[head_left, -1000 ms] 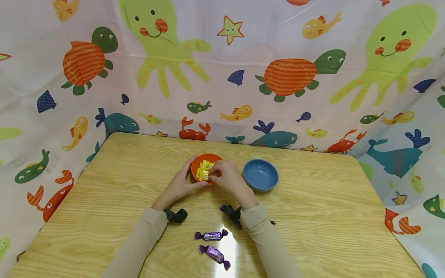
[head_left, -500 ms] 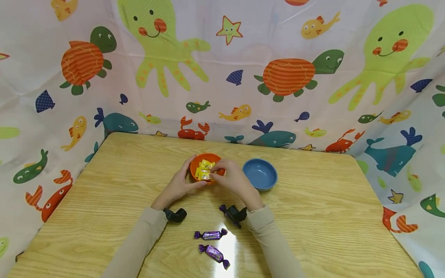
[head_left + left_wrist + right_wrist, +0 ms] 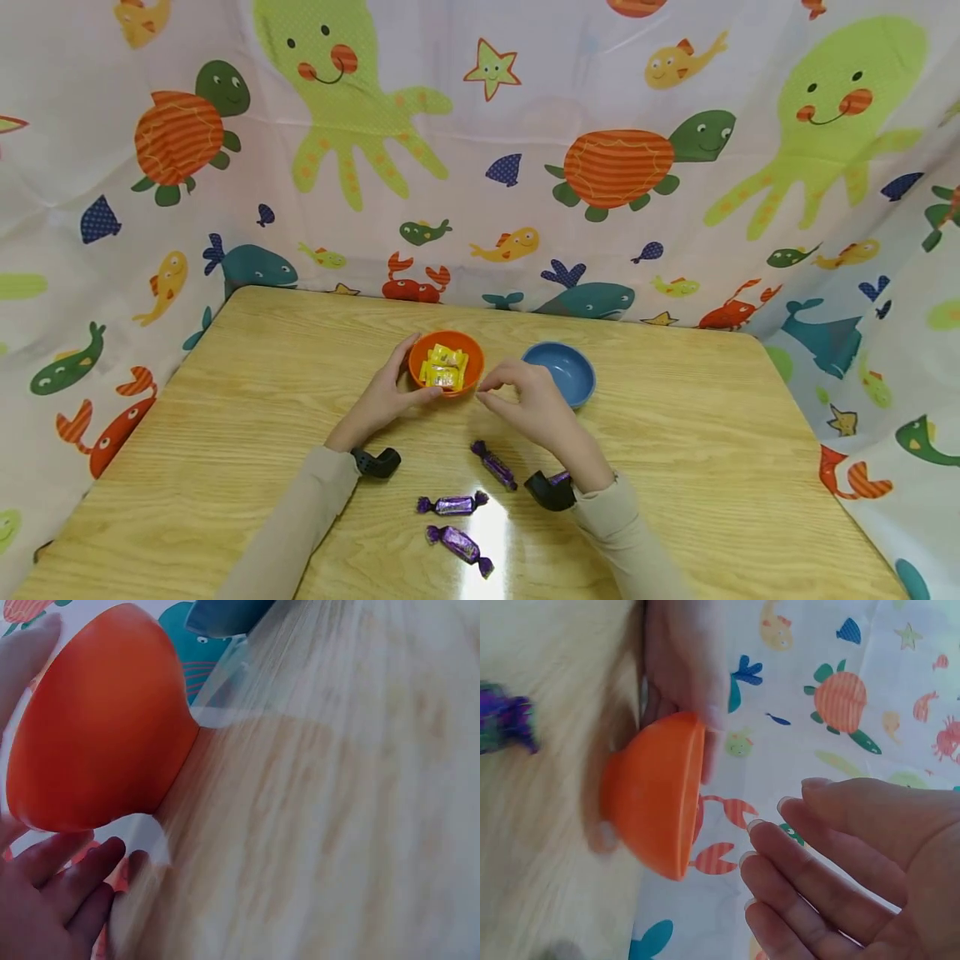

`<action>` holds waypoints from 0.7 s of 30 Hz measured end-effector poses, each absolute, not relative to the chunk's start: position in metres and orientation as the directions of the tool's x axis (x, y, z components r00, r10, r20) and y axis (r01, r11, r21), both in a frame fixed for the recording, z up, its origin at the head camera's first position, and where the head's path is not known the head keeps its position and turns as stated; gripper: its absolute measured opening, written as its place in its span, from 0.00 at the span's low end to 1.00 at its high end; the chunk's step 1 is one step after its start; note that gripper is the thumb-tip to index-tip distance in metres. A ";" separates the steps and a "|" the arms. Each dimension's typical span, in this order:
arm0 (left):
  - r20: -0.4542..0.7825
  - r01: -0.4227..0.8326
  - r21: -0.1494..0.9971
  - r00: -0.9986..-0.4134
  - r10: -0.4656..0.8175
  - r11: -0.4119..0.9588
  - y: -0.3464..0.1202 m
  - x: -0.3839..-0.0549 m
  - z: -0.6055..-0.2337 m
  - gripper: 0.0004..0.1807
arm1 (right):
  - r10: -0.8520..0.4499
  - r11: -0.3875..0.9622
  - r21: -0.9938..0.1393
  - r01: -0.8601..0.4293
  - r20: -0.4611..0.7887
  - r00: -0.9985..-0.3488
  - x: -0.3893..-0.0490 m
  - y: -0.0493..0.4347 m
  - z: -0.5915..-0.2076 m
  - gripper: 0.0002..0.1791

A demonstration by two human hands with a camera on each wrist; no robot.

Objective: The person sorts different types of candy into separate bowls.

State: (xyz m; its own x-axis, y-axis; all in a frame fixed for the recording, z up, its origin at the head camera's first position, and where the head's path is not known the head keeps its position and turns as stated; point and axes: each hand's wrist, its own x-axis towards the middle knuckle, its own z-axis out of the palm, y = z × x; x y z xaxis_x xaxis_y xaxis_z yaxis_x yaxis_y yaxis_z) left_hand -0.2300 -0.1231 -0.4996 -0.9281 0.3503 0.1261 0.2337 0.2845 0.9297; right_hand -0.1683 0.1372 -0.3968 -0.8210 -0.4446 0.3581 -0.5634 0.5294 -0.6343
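Left hand (image 3: 381, 402) is wrapped part-way around the orange bowl (image 3: 474, 360): thumb laid along the near rim, fingers at the left side, so the bowl is held between them. Bowl is stood upright on the wooden table (image 3: 697, 433), just beyond the left palm. Several yellow packets (image 3: 444, 367) are piled inside it; print on them can't be read. In the left wrist view the bowl's outer wall is shown, with some fingers spread beside it.

Right hand (image 3: 534, 407) is held just beside the same bowl, off its right rim; a gap is left between fingertips and bowl in the right wrist view. Its fingers are loosely bent, thumb tip close to the index tip, nothing seen gripped.

Blue bowl (image 3: 567, 367) is set right of the orange one, apart from it, its near left side covered by the right hand in the head view. Whether it's touched can't be told.

Nearer the person, three purple candies (image 3: 452, 506) in twisted wrappers are laid out; a fourth purple piece is mostly hidden at the right wrist. A black wrist camera (image 3: 378, 463) is worn at each beige sleeve (image 3: 307, 500). Behind and at both sides of the table, a sea-animal curtain (image 3: 465, 196) is hung.
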 end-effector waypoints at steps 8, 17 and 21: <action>0.084 0.211 0.913 -0.934 0.346 0.349 -0.122 -0.232 -0.474 0.53 | -0.475 0.570 -0.633 -0.525 0.268 -0.838 -0.137 0.164 -0.412 0.02; 0.304 0.492 0.787 -0.834 0.461 0.372 -0.087 -0.222 -0.425 0.27 | -0.500 0.596 -0.615 -0.517 0.221 -0.838 -0.120 0.168 -0.440 0.04; 0.228 0.468 0.827 -0.785 0.576 0.310 -0.060 -0.217 -0.413 0.28 | -0.502 0.616 -0.588 -0.524 0.219 -0.836 -0.119 0.161 -0.446 0.05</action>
